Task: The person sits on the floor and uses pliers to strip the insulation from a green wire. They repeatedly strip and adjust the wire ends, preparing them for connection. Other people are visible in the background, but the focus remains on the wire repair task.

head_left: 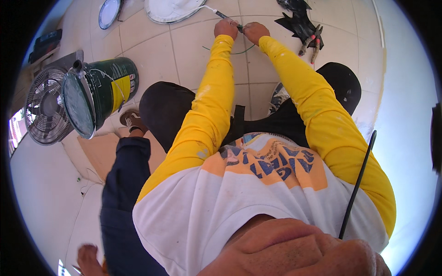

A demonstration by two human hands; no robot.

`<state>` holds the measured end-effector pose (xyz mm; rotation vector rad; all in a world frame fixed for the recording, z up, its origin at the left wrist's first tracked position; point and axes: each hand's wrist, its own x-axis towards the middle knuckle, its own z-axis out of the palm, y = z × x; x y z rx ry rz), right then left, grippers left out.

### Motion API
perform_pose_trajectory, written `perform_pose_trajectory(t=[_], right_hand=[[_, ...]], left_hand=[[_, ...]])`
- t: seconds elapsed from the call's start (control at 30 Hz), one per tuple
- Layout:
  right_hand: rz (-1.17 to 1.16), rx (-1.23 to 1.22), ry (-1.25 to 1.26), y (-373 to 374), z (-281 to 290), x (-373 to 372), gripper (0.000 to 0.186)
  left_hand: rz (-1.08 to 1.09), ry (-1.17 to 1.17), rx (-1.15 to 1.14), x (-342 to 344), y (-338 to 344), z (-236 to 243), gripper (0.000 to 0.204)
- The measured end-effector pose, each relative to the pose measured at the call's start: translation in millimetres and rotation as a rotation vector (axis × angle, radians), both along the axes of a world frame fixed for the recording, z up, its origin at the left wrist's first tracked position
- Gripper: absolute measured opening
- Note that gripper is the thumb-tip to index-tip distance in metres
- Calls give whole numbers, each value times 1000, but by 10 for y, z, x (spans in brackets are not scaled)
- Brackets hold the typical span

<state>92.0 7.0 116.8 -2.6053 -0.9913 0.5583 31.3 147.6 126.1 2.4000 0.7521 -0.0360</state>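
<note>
My left hand [226,29] and my right hand [256,33] are close together above the tiled floor, both with fingers closed. Between them runs a slim dark rod-like piece [223,15]; its far end meets a white cord-like strip [205,7] that curves left over a round, white-filled tray [168,8]. My left fingers are wrapped round the dark piece, and my right fingers pinch its near end. A thin green wire [239,53] loops just below my hands. What exactly lies inside my fingers is too small to make out.
Pliers with red handles [315,43] rest by crumpled black plastic [297,23] to the right. At left stand a dark green bucket [103,87] and a fan [47,106]. A smaller round lid [109,13] lies far left. Another person's leg [126,198] is close on my left.
</note>
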Motion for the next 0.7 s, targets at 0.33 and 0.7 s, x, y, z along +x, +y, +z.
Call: perform_pose_trajectory(t=[0.33,0.7], right_hand=[[-387,-67,24,286,411,-737,27],[-352,-63,128,268,342,-760,23]], left_hand=[[-706,431,299,488,34,250,32],[12,-140,-6,-103,-50,-21,20]])
